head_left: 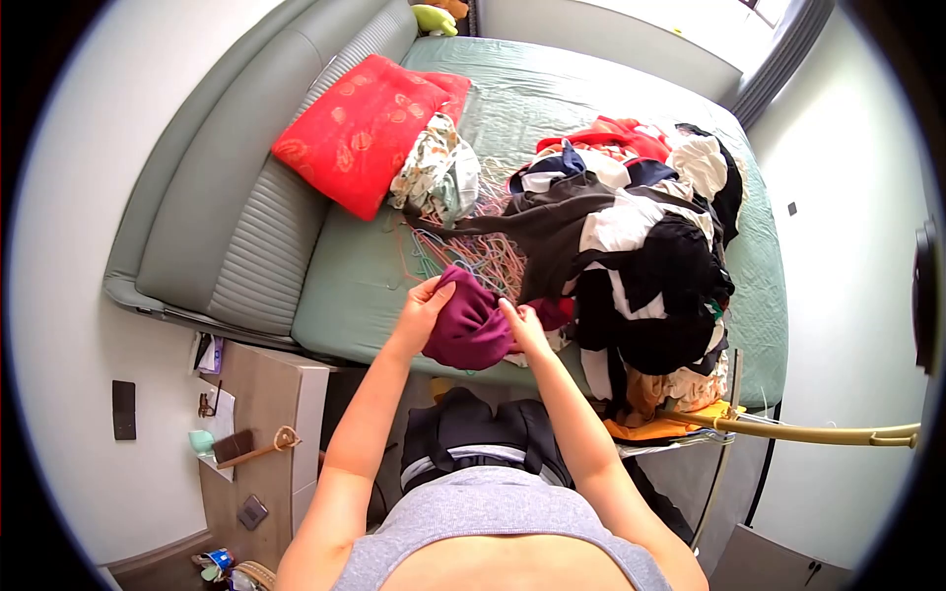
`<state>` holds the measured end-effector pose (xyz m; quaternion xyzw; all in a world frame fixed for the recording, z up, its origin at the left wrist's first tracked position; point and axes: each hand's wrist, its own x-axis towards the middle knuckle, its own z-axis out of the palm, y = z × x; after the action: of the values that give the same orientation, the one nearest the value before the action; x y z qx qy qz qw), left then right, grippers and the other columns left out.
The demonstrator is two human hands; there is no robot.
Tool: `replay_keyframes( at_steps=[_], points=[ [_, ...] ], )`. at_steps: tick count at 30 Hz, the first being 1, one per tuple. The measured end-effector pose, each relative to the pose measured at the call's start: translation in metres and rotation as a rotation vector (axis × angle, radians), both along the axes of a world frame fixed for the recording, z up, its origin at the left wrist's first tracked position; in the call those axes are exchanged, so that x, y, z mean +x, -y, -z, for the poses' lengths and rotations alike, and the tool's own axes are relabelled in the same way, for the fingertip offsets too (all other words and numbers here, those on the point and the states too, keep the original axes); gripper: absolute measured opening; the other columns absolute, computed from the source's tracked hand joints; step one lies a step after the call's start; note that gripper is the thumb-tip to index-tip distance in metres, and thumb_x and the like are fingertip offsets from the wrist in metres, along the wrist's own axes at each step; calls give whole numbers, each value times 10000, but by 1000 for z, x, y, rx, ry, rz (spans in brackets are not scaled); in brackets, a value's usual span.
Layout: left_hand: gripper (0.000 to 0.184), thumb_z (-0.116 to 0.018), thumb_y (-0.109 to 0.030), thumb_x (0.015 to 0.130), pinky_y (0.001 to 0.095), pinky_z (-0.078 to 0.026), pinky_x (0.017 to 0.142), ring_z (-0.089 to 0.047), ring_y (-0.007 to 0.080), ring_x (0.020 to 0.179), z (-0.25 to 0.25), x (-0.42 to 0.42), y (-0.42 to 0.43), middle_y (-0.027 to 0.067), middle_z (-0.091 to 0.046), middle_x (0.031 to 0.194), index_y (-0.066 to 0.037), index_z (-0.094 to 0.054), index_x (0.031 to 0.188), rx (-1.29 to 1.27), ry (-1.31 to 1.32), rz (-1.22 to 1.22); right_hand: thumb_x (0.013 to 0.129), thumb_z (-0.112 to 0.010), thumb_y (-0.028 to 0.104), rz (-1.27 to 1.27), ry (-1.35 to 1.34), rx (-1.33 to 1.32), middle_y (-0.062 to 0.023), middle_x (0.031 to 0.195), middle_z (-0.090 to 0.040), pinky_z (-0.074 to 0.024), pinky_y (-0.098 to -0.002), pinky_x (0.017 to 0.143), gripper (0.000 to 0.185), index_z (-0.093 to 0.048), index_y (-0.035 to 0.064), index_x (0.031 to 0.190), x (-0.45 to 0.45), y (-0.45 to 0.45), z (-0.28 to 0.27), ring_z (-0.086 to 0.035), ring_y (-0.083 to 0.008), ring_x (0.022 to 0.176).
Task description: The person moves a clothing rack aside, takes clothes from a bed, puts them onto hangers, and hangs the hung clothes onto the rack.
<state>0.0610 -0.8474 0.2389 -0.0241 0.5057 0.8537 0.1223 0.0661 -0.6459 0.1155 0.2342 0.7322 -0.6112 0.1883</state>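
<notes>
A maroon piece of clothing (pixel 471 325) hangs bunched between my two hands, over the near edge of the bed; its kind does not show. At its upper left, my left hand (pixel 424 305) is closed on the fabric. My right hand (pixel 519 320) pinches it on the right side. Just beyond lies a tangle of coloured clothes hangers (pixel 488 246). To the right is a large heap of clothes (pixel 655 251), mostly black, white and dark grey. A dark grey garment (pixel 552 227) stretches from the heap across the hangers.
A red pillow (pixel 360 133) and a patterned bundle of cloth (pixel 437 172) lie by the grey headboard (pixel 227 167). A wooden nightstand (pixel 266 424) stands at left. At right, a gold-coloured rail (pixel 818 429) juts out near the bed's corner, beside an orange cloth (pixel 655 430).
</notes>
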Motion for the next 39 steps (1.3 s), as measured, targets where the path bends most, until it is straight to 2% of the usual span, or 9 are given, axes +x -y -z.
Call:
replay_keyframes(
  at_steps=[3,6,9,15,18,24,31,35,39],
  points=[
    [192,-547,-121,896,234,-481,752,-590,85,846,6,-5,22,12,-636,973,-46,-606,1062,68,15,-34,816,-612,451,-6,433,-361,-76,940,-609,-515,-367,634,488,-530,64,1102,-3,69,-30,-608,-207,801],
    [204,-548,-122,895,232,-475,768,-586,79,864,10,-7,58,6,-633,993,-52,-601,1079,115,59,-14,835,-603,138,294,391,-804,-80,861,-628,-538,-346,678,183,-562,25,973,-19,100,87,-630,-206,748],
    [198,-550,-114,889,233,-475,765,-589,79,854,2,-23,114,0,-638,973,-52,-610,1067,112,74,-85,813,-613,62,654,287,-1075,-83,864,-632,-535,-335,682,104,-558,49,900,-22,111,66,-630,-189,790],
    [309,-650,-212,769,285,-475,752,-629,187,811,46,-52,204,142,-651,882,-8,-603,996,-1274,-94,235,873,-555,99,527,-239,-780,-40,938,-631,-499,-265,700,196,-579,45,1061,-24,126,-10,-601,-127,820],
    [753,-708,-348,688,404,-442,858,-544,327,1039,52,-42,179,199,-536,1150,-75,-348,1289,-1541,-340,392,869,-567,93,105,-344,-585,-10,936,-623,-450,-204,747,238,-584,6,1089,-23,153,-32,-555,-64,843],
    [142,-619,-76,723,292,-472,646,-586,161,680,61,-56,149,79,-625,721,-37,-623,859,-909,-408,207,807,-643,57,-410,-318,-487,-6,871,-628,-449,-202,681,250,-616,-21,1043,-24,191,-95,-551,-49,762],
    [94,-619,-70,795,238,-467,642,-577,90,714,27,-70,257,20,-633,793,-1,-627,857,-384,219,309,647,-610,7,-462,-480,433,-107,717,-568,-475,-328,638,252,-658,89,880,-54,166,-16,-580,-256,667],
    [124,-594,-104,833,233,-487,664,-612,112,709,7,-71,291,53,-653,834,7,-637,869,-187,341,67,648,-598,25,-280,-414,560,-118,720,-572,-465,-324,622,203,-670,82,829,-52,156,59,-570,-263,661],
    [152,-634,-131,825,234,-489,706,-608,105,746,57,-64,295,52,-655,844,-1,-651,902,-406,390,-58,703,-633,64,-416,-36,52,-50,750,-618,-471,-249,702,265,-644,26,965,-59,165,94,-582,-108,741]
  ],
)
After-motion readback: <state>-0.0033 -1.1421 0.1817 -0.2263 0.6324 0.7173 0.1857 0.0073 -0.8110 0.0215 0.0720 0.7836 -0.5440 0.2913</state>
